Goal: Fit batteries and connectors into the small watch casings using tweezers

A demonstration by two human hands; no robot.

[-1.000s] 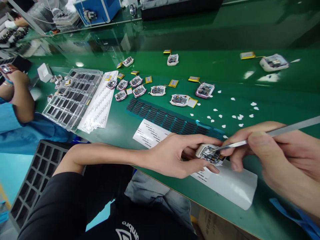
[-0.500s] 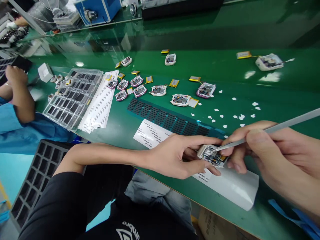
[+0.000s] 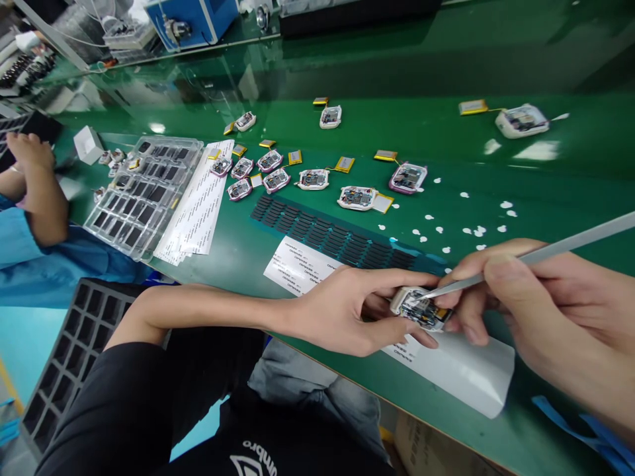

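Midway through work on one open watch case (image 3: 419,309), judging by the bench: several more opened cases (image 3: 358,198) with yellow batteries (image 3: 383,203) lie further back on the green surface (image 3: 546,192), looking not yet closed up, and white paper dots (image 3: 439,230) are scattered near them. Left hand (image 3: 347,311) clamped on the case from the side, thumb below and forefinger over the top, holding it just above a white card (image 3: 466,373) at the near edge. Right hand (image 3: 540,304) pinched on metal tweezers (image 3: 520,261), tips down inside the case. Case white-rimmed, back off, circuit board and dark parts exposed, possibly a scrap of yellow at one corner; too small to tell what the tips grip. Strip of black pads (image 3: 327,235) just behind.
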